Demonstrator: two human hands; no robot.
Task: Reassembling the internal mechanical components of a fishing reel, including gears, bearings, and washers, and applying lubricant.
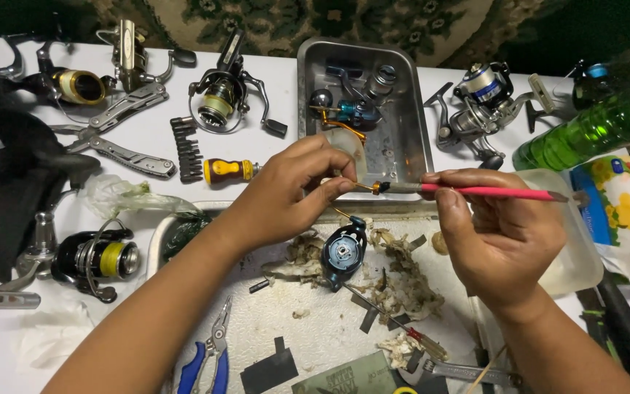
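My left hand (pixel 289 193) pinches a small gold-coloured reel part (pixel 375 187) between thumb and fingers, over the near edge of a metal tray (pixel 411 117). My right hand (pixel 501 233) holds a pink-handled brush (pixel 490 192) level, its tip touching that small part. Just below both hands lies a dark blue reel body (pixel 343 254) on a white work tray (pixel 315 328), among dirty scraps of tissue (pixel 402 284).
Spinning reels lie around: one at the left (pixel 100 259), one at the back centre (pixel 220 95), one at the back right (pixel 479 102). A multi-tool (pixel 122 128), bit holder (pixel 187 149), stubby screwdriver (pixel 227 171), blue pliers (pixel 209 361), small screwdriver (pixel 402 328) and green bottle (pixel 592 131) surround the trays.
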